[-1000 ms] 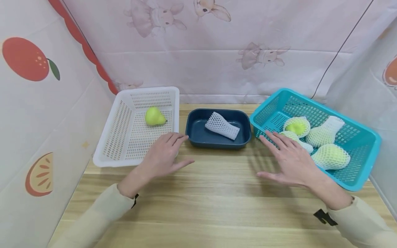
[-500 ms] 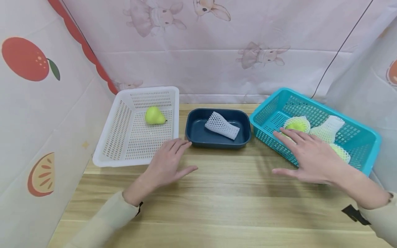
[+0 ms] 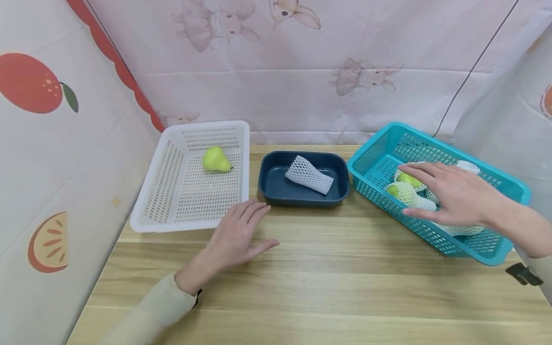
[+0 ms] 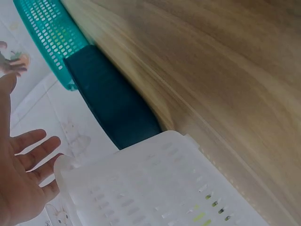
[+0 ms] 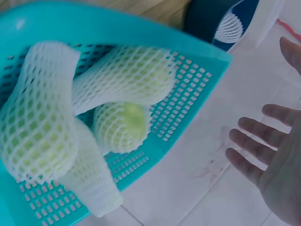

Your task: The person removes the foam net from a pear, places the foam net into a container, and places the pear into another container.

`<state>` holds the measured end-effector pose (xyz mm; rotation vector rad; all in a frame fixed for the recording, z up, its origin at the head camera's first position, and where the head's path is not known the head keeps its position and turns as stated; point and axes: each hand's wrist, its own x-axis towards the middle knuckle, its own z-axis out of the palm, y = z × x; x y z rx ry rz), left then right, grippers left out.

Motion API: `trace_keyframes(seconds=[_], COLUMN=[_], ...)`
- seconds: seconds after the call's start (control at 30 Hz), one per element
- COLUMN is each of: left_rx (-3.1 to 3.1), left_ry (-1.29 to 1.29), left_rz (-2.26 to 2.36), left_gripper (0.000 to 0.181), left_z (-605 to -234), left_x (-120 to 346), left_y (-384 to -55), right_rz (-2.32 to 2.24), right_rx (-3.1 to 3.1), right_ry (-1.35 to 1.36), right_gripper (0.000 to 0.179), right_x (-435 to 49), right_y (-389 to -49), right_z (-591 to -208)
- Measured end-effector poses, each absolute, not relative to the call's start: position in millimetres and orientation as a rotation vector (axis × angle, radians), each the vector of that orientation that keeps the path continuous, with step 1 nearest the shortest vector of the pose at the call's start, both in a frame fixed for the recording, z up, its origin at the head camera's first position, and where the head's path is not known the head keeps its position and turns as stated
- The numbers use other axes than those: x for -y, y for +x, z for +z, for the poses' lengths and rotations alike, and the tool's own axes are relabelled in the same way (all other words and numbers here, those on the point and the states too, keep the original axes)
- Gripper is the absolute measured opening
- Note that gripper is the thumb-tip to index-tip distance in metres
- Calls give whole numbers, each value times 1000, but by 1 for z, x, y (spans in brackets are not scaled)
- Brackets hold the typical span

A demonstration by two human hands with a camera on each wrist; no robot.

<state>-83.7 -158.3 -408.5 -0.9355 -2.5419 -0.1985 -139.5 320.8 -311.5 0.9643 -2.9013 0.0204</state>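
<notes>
My right hand (image 3: 457,191) is over the teal basket (image 3: 379,196), fingers extended and holding nothing. Below it lie several pears in white foam nets; one netted pear (image 3: 407,194) shows in front of the thumb, and others are partly hidden by the hand. In the right wrist view the netted pears (image 5: 134,77) fill the basket's near part, with the hand apart from them. My left hand (image 3: 235,235) hovers at the front right corner of the white basket (image 3: 146,191), fingers relaxed, nothing held. A bare green pear (image 3: 216,159) lies in that white basket.
Between the two baskets stands a dark blue tray (image 3: 271,184) with a loose white foam net (image 3: 309,175) in it. All rest on a wooden table (image 3: 327,287). Printed cloth (image 3: 293,105) hangs behind and at both sides.
My right hand has moved right, from the teal basket's left side to above the netted pears. My left hand has drifted slightly toward me and right. The containers have stayed put.
</notes>
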Motion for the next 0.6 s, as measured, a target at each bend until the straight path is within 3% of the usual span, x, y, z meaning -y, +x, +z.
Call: trace_keyframes(seconds=[0.6], left_rx=[2529], left_ry=[-929], left_rz=[-186], left_gripper=[83], left_z=[-412], left_x=[160], left_y=[-83], right_rz=[-132], right_rx=[2761], right_ry=[1083], right_gripper=[95], right_x=[-350], right_y=[-188], right_z=[-327])
